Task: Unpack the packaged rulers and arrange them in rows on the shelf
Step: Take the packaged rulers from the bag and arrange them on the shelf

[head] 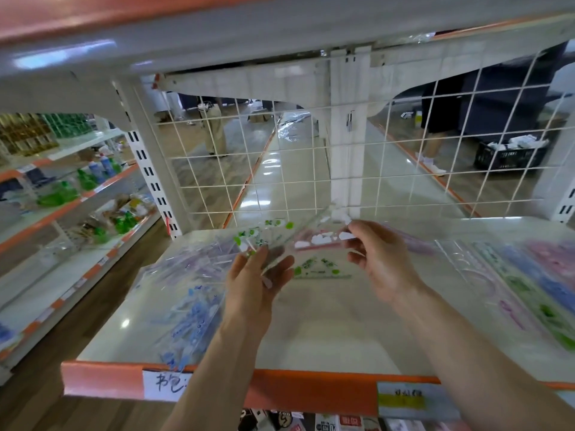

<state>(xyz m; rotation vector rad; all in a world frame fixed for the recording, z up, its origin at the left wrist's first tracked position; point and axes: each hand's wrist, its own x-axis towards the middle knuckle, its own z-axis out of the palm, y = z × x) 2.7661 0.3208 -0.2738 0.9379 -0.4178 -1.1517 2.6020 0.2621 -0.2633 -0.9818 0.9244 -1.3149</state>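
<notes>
Both forearms reach in over the shelf [326, 334]. The left hand [258, 275] grips one end of a clear ruler packet [291, 241] from below, fingers curled; the right hand [379, 259] pinches the other end. This looks like the unpacking step, and next the rulers need drawing out. One green ruler [320, 270] lies just beneath the hands, a pile of packaged rulers [186, 290] left of them, laid-out rulers [529, 290] right.

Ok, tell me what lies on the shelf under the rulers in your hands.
A clear ruler with green print lies flat on the white shelf below the held rulers. Its left end is covered by the left hand, so its full length cannot be seen.
</notes>
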